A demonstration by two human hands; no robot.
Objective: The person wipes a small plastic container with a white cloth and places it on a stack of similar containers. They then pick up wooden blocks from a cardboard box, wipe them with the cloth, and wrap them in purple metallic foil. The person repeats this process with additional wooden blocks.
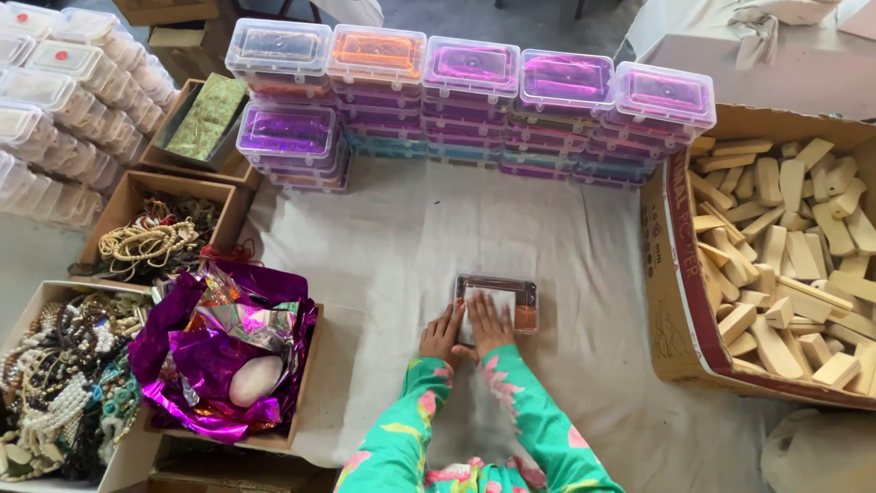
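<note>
Several trays sit at the left: beads (55,393), then purple foil (219,356) with a pale oval piece in it, all in cardboard boxes. Centre, on the white cloth (392,237), lies a small clear box (497,303) with a white card inside and orange foil showing at its right end. Left hand (442,336) rests flat beside the box's near left corner, fingers spread, holding nothing. Right hand (488,324) lies flat on the lid, grip open, palm pressing down. To do this well, I judge even pressure across the lid matters, with the left hand steadying the edge. Behind stand stacked filled boxes (474,100); at the right, a carton of wooden blocks (785,246).
</note>
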